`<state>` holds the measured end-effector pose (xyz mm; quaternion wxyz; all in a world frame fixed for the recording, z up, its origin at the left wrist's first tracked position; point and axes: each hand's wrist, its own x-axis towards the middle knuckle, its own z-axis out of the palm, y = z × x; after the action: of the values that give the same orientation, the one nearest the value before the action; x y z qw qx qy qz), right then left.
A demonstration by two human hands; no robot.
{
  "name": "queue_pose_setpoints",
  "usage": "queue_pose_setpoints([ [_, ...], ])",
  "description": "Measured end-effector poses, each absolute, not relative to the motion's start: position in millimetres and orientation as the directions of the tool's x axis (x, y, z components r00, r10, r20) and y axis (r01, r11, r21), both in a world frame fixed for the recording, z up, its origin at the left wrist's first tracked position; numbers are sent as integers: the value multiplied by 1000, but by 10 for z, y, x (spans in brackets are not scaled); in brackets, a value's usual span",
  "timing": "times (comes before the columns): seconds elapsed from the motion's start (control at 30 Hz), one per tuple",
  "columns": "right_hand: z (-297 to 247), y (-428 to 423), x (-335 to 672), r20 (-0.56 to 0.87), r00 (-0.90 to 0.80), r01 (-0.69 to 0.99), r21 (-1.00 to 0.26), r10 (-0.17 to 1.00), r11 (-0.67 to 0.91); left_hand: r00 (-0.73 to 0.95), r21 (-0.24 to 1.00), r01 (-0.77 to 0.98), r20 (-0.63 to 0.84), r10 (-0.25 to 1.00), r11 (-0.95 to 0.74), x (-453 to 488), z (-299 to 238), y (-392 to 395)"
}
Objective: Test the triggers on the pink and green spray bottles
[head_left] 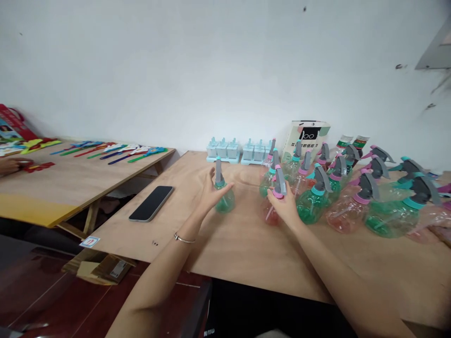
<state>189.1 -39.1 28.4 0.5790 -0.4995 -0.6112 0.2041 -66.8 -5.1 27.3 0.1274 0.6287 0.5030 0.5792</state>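
Observation:
Just left of the middle stands a green see-through spray bottle (225,204) with a grey and teal spray head. My left hand (208,195) is beside it, fingers raised at its left and thumb stretched across its front; the hand looks open, though contact is hard to make out. My right hand (286,203) grips a pink see-through spray bottle (270,215) around its neck, below the grey and pink trigger head. That bottle is upright, partly covered by the hand. More green and pink spray bottles (312,206) crowd close to its right and behind it.
Pale blue ice-pop moulds (223,151) and a printed box (305,141) stand by the wall. A phone (151,203) lies on the wooden table (225,249) at left. Another table (70,183) bears colourful strips, with another person's hand (10,165) there. Cardboard (102,268) sits below.

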Motion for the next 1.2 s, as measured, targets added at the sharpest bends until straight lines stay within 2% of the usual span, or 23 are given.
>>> queue_pose_setpoints([
  [0.23, 229, -389, 1888, 518, 176, 381, -820, 837, 427, -80, 846, 243, 504, 860, -474, -612, 571, 42],
  [0.33, 224, -399, 1892, 545, 172, 371, -808, 821, 458, -54, 868, -46, 491, 869, -494, -610, 610, -124],
  [0.43, 206, -392, 1903, 553, 172, 370, -803, 815, 467, -43, 818, -363, 464, 885, -447, -587, 657, -294],
  [0.53, 193, -378, 1916, 550, 165, 380, -801, 819, 462, -56, 772, -485, 441, 896, -411, -567, 690, -358],
  [0.67, 211, -384, 1925, 547, 169, 400, -798, 820, 451, -105, 708, -556, 459, 882, -434, -580, 703, -347],
  [0.87, 253, -423, 1913, 526, 177, 402, -810, 832, 426, -1, 749, -583, 387, 922, -315, -556, 743, -411],
  [1.07, 269, -443, 1898, 518, 185, 401, -816, 835, 417, -99, 699, -559, 477, 873, -445, -535, 715, -402],
  [1.2, 251, -433, 1904, 532, 198, 415, -806, 823, 421, -36, 726, -573, 442, 896, -381, -492, 700, -415],
])
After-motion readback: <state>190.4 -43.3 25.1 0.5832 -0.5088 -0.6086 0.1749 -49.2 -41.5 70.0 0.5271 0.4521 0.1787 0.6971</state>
